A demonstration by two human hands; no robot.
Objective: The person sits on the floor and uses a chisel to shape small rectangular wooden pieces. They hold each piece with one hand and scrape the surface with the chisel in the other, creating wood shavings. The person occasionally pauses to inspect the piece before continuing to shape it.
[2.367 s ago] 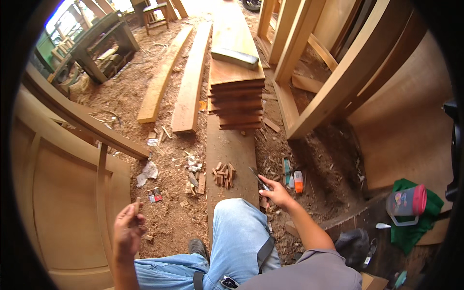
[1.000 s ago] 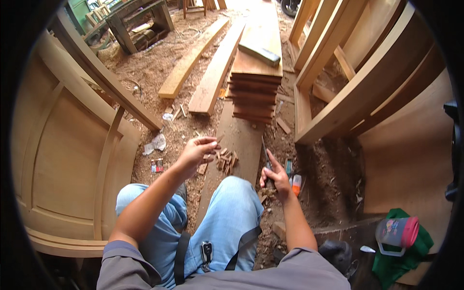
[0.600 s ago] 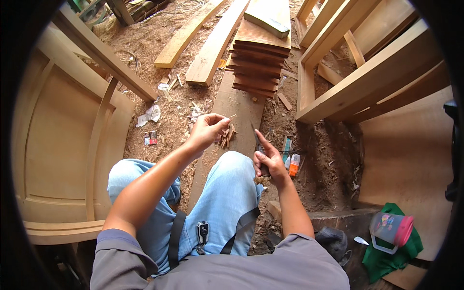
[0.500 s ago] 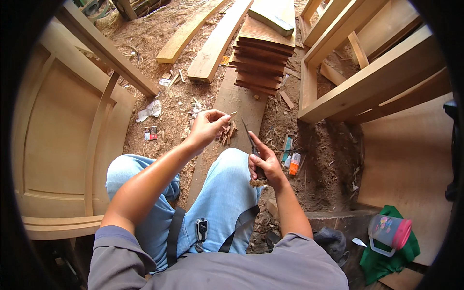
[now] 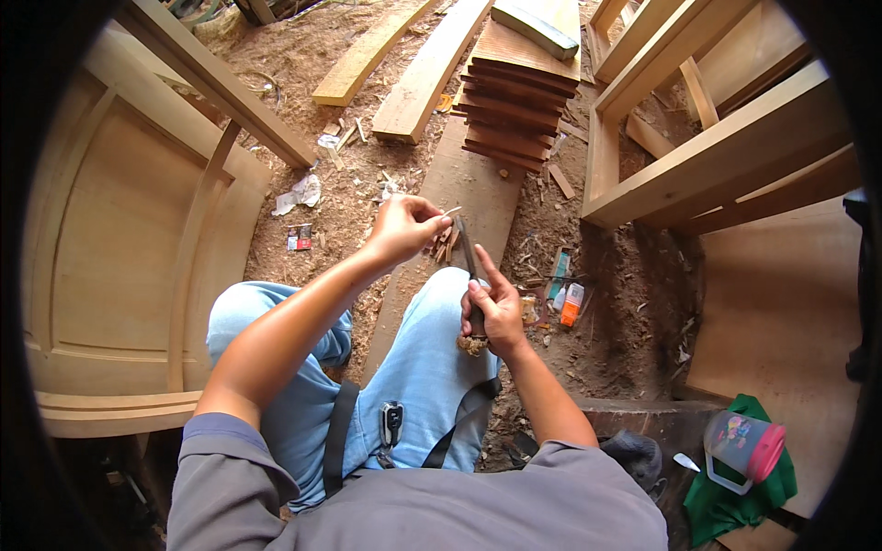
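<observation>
My left hand (image 5: pixel 411 227), above the bare plank (image 5: pixel 482 197) on the ground, pinches a thin pale wood piece (image 5: pixel 450 212) between thumb and fingers. My right hand (image 5: pixel 490 308) grips a long narrow dark blade tool (image 5: pixel 467 253) by its worn handle, index finger along it; the blade's tip is close to that piece, and contact is unclear. A pile of small wood offcuts (image 5: pixel 444 250) lies beyond my knee, partly hidden by my hands. Farther along the plank stands a stack of brown boards (image 5: pixel 514 115) with a greyish block (image 5: pixel 533 29) on top.
Panelled door (image 5: pixel 124 248) at left; timber frames (image 5: pixel 698 142) at right. Two loose planks (image 5: pixel 418 87) lie on shavings (image 5: pixel 322 202). Bottles (image 5: pixel 570 306) lie by my right hand; a lidded jug (image 5: pixel 740 445) rests on green cloth (image 5: pixel 707 514) at lower right.
My left hand has come from the lower left to the centre with the piece. My right hand has shifted left, bringing the blade tip to it. The view has tilted further down.
</observation>
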